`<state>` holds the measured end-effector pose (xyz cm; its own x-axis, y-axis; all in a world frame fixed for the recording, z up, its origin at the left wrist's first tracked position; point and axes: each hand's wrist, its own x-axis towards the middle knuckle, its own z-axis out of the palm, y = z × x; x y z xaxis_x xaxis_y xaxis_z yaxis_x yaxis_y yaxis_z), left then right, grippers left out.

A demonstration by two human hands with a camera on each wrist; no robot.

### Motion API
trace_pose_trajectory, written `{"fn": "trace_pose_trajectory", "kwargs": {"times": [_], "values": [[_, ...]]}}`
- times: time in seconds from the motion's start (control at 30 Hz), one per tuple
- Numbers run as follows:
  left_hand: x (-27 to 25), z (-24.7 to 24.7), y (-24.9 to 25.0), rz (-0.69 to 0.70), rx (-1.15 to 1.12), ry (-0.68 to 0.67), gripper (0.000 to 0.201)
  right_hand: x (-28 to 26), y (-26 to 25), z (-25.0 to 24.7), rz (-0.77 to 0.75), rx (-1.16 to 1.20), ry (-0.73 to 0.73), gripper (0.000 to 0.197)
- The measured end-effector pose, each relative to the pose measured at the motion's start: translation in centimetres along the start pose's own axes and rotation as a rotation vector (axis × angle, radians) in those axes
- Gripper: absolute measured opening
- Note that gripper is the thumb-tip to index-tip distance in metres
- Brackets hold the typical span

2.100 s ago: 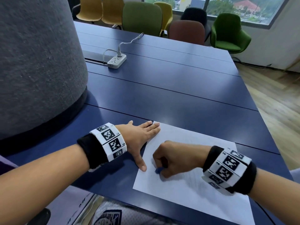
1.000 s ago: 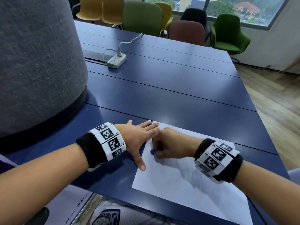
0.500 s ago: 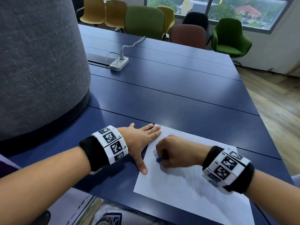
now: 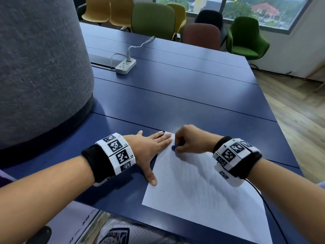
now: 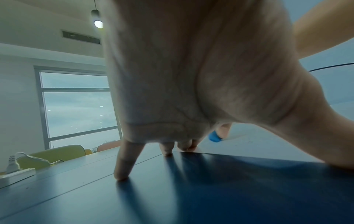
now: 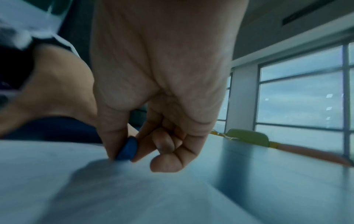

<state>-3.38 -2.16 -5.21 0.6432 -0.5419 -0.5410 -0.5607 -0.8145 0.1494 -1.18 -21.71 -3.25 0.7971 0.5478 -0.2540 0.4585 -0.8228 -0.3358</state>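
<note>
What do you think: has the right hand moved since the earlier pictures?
Yes. The right hand, pinching the blue eraser, moved forward along the paper toward its far corner by the left hand.

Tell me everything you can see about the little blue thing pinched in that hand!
The blue eraser is small, rounded and deep blue all over, with a matt, rubbery look. The right hand pinches it between thumb and forefinger, so only its lower end shows. That end presses down on the white paper, near the sheet's far left corner. Tiny dark crumbs lie scattered on the paper close by. No print or label can be made out.
</note>
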Motion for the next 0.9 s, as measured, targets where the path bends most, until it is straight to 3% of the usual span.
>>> {"fn": "trace_pose_trajectory", "kwargs": {"times": [0.1, 0.23, 0.4, 0.57, 0.73, 0.83, 0.9], "values": [[-0.1, 0.0, 0.1, -0.002, -0.005, 0.001, 0.148, 0.1, 0.5, 0.2, 0.005, 0.004, 0.051, 0.02], [-0.2, -0.1, 0.2, -0.011, -0.015, -0.004, 0.148, -1.1, -0.6, 0.9, -0.079, -0.029, -0.097, 0.02], [-0.2, 0.1, 0.2, -0.009, -0.012, 0.001, 0.147, -0.1, 0.6, 0.4, -0.005, -0.059, 0.099, 0.021], [-0.3, 0.0, 0.0, -0.006, -0.013, 0.01, 0.148, -1.3, -0.9, 0.6, -0.071, -0.046, -0.075, 0.015], [-0.1, 0.2, 0.1, 0.0, -0.01, 0.013, 0.147, -0.2, 0.3, 0.1, 0.011, -0.076, 0.08, 0.019], [-0.1, 0.2, 0.1, -0.001, -0.008, 0.011, 0.147, -1.2, -0.8, 0.6, -0.041, -0.002, -0.103, 0.013], [-0.2, 0.1, 0.0, -0.002, -0.01, 0.004, 0.147, -0.8, -0.7, 0.2, -0.016, 0.002, -0.119, 0.013]]}}
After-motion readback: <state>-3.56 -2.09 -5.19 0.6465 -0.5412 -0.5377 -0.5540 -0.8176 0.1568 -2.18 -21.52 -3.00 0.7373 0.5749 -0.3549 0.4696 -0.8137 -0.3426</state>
